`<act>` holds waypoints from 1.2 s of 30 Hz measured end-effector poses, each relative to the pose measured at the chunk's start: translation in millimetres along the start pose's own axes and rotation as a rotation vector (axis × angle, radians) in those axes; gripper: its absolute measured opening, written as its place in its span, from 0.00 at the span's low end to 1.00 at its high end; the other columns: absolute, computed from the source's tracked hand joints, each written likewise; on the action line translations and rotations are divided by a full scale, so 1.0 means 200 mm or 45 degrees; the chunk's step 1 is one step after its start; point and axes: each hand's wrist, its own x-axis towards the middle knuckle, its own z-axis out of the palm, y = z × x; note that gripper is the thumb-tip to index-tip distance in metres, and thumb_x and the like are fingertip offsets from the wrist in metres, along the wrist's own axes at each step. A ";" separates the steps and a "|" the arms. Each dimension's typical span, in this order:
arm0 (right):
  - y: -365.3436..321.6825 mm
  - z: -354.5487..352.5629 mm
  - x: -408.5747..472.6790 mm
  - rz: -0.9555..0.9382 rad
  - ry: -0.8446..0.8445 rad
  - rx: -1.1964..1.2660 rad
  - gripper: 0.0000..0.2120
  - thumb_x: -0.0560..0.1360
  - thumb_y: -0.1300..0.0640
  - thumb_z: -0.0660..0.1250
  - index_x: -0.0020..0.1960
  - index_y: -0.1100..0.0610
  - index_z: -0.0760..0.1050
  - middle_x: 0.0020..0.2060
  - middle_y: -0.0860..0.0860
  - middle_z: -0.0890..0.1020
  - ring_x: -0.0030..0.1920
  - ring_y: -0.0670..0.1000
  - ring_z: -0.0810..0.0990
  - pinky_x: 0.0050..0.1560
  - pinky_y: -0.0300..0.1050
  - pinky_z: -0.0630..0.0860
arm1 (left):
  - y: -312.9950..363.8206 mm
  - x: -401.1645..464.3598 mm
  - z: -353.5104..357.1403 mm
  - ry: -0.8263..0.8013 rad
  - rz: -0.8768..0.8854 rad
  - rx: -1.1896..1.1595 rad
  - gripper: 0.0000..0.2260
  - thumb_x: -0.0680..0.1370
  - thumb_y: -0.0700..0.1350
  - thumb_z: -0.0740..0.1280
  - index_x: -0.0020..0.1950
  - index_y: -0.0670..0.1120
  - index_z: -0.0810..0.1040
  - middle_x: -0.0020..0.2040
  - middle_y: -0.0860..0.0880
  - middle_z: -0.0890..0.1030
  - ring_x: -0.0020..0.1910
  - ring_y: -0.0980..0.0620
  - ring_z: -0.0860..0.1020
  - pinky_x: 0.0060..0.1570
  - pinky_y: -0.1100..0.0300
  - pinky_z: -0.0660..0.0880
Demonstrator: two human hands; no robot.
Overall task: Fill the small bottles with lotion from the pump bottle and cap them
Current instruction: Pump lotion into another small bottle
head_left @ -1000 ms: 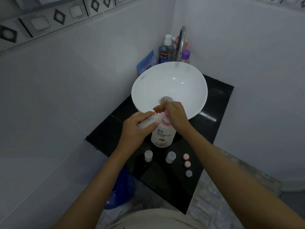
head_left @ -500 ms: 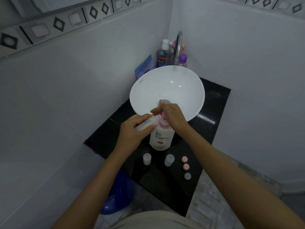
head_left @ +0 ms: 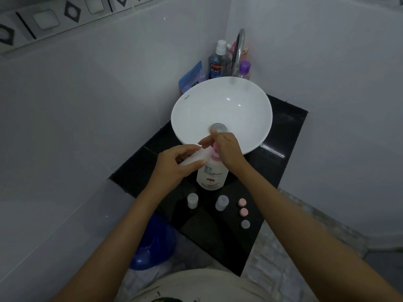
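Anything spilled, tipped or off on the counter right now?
Nothing stands out. The pump bottle stands upright; the left hand grips a small bottle tilted at the spout while the right hand rests on the pump. Two open bottles and three caps sit tidy, with no visible spill.

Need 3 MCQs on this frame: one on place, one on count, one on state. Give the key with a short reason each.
1. Where does the pump bottle stand?
A. inside the sink
B. on the black counter in front of the sink
C. on the floor

2. How many loose caps lie on the counter?
A. one
B. three
C. five

3. What is the left hand doing?
A. holding a small bottle tilted at the pump
B. resting flat on the counter
C. turning the tap

Key: B, it sits on the dark slab just before the sink. B, two pink caps and one grey cap lie in a row. A, its fingers wrap the small bottle while the right hand is on the pump.
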 end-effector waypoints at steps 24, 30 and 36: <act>-0.02 0.01 0.00 0.003 0.047 0.053 0.23 0.81 0.56 0.53 0.43 0.68 0.81 0.37 0.62 0.83 0.36 0.50 0.80 0.55 0.48 0.74 | 0.01 -0.07 -0.02 0.086 0.045 0.078 0.15 0.70 0.43 0.74 0.53 0.51 0.75 0.49 0.60 0.78 0.48 0.66 0.77 0.44 0.77 0.72; -0.01 0.02 0.01 -0.005 0.055 0.079 0.22 0.81 0.57 0.53 0.43 0.68 0.81 0.39 0.66 0.83 0.37 0.54 0.80 0.56 0.50 0.75 | -0.07 -0.17 0.06 0.008 -0.011 0.059 0.18 0.68 0.41 0.75 0.54 0.51 0.74 0.51 0.57 0.78 0.51 0.61 0.78 0.51 0.72 0.74; 0.00 0.02 0.02 0.005 0.054 0.082 0.23 0.81 0.56 0.53 0.41 0.67 0.81 0.38 0.65 0.83 0.36 0.53 0.80 0.56 0.52 0.75 | -0.21 -0.23 0.20 -0.103 -0.014 0.324 0.16 0.69 0.48 0.74 0.55 0.53 0.77 0.53 0.55 0.78 0.54 0.58 0.75 0.52 0.64 0.73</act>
